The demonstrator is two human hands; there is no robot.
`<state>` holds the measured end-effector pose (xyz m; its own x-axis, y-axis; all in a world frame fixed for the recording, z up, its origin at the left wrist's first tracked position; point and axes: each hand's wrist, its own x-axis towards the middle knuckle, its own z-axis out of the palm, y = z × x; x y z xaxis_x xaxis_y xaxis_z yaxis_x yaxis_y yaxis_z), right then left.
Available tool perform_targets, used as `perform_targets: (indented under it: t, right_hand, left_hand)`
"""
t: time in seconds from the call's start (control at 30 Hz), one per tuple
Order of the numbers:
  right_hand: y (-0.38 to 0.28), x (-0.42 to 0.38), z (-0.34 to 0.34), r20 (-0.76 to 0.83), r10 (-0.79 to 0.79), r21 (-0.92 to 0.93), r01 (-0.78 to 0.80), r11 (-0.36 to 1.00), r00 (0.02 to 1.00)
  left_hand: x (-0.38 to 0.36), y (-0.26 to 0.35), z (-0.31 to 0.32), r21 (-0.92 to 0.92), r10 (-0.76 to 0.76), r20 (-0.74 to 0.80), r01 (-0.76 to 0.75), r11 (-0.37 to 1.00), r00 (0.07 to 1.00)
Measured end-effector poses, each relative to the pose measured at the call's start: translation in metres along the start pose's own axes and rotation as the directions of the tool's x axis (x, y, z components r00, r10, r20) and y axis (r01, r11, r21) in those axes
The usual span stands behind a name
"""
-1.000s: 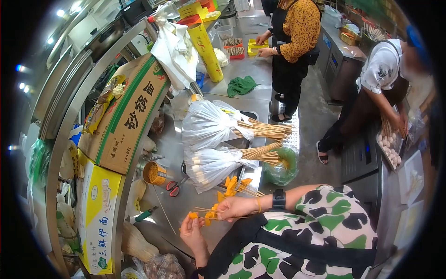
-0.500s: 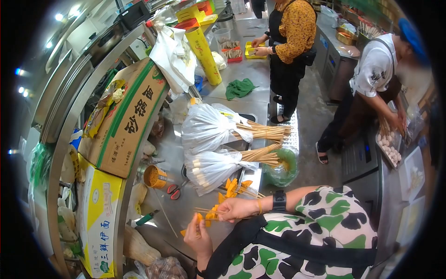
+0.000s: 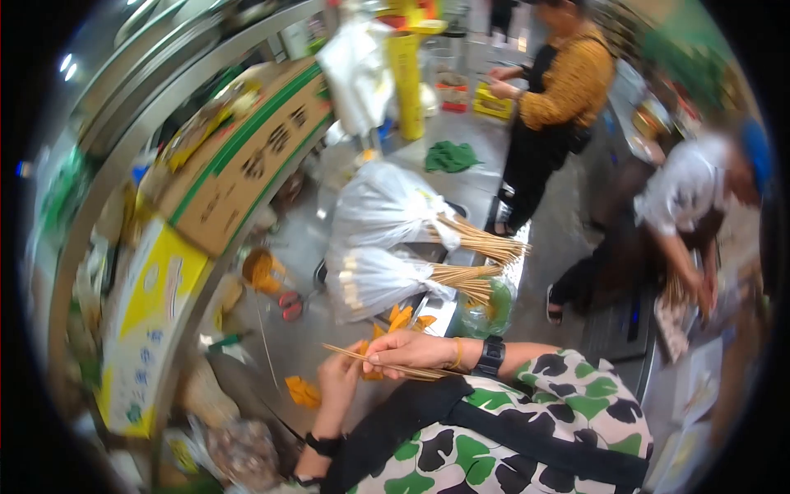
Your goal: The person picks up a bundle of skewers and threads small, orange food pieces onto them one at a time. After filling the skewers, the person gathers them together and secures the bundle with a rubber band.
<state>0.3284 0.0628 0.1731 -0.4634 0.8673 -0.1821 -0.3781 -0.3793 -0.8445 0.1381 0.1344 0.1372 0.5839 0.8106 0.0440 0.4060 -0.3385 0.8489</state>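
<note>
My right hand (image 3: pixel 407 350), with a dark band at the wrist, is closed round several thin wooden sticks (image 3: pixel 415 373) that point left. My left hand (image 3: pixel 337 379) is next to the stick tips, its fingers pressed together round an orange piece (image 3: pixel 360 349), partly hidden and blurred. More orange pieces (image 3: pixel 303 392) lie on the metal table below left, and others (image 3: pixel 400 318) lie beyond my right hand. Two bundles of sticks wrapped in white plastic bags (image 3: pixel 383 206) (image 3: pixel 378 280) rest beyond my hands.
Red scissors (image 3: pixel 290 306), an orange-filled cup (image 3: pixel 262 270) and a green cloth (image 3: pixel 451 156) are on the table. A green bag (image 3: pixel 491 309) hangs at its edge. Cartons (image 3: pixel 247 165) stand left. One person (image 3: pixel 568 82) stands beyond, another (image 3: pixel 687 198) works at right.
The view has turned and blurred, so the surroundings appear shifted. The sticks in my right hand now extend past my left fingers. An orange piece shows on the table left of my left hand.
</note>
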Motion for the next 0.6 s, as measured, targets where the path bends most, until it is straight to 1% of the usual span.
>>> perform_targets:
  t: [0.03,0.1,0.13,0.17,0.2,0.23,0.27,0.3,0.37,0.4,0.5,0.6]
  right_hand:
    - [0.012,0.005,0.001,0.027,0.075,0.067,-0.077,0.995,0.997]
    - [0.018,0.005,0.005,0.012,0.142,-0.027,-0.141,0.990,0.990]
    - [0.019,0.007,0.004,0.013,0.173,-0.077,-0.171,0.982,0.985]
    - [0.021,0.008,0.001,-0.018,0.215,-0.035,-0.216,0.976,0.976]
    - [0.021,0.008,-0.001,-0.061,0.251,0.010,-0.251,0.968,0.966]
    - [0.015,0.008,0.001,-0.085,0.284,0.016,-0.284,0.959,0.955]
    - [0.009,0.008,0.004,-0.121,0.304,0.024,-0.303,0.953,0.945]
    - [0.012,0.010,0.003,-0.136,0.288,0.012,-0.290,0.957,0.948]
    - [0.017,0.013,0.002,-0.107,0.289,0.003,-0.290,0.957,0.951]
    - [0.017,0.015,0.001,-0.100,0.283,-0.001,-0.284,0.959,0.954]
    - [0.017,0.022,0.002,-0.150,0.309,0.017,-0.310,0.951,0.939]
    - [0.019,0.025,0.004,-0.201,0.264,-0.039,-0.277,0.960,0.943]
  left_hand:
    - [0.001,-0.009,0.001,-0.080,0.016,-0.012,-0.017,0.997,1.000]
    - [0.000,-0.017,-0.006,-0.272,-0.030,-0.020,0.023,0.962,0.999]
    - [-0.004,-0.028,-0.011,-0.422,-0.118,-0.046,0.088,0.902,0.992]
    - [-0.011,-0.042,-0.016,-0.564,-0.198,-0.062,0.129,0.815,0.978]
    - [-0.018,-0.061,-0.024,-0.555,-0.264,-0.166,0.131,0.821,0.950]
    - [-0.025,-0.083,-0.031,-0.537,-0.310,-0.256,0.132,0.833,0.916]
    - [-0.035,-0.111,-0.038,-0.420,-0.362,-0.429,0.172,0.891,0.827]
    - [-0.046,-0.136,-0.045,-0.300,-0.370,-0.579,0.232,0.925,0.726]
    - [-0.070,-0.174,-0.057,-0.190,-0.367,-0.691,0.333,0.924,0.623]
    - [-0.071,-0.170,-0.063,-0.137,-0.351,-0.738,0.381,0.915,0.576]
    - [-0.070,-0.151,-0.066,-0.003,-0.413,-0.594,0.512,0.859,0.691]
    - [-0.061,-0.170,-0.057,0.226,-0.277,-0.630,0.513,0.828,0.726]
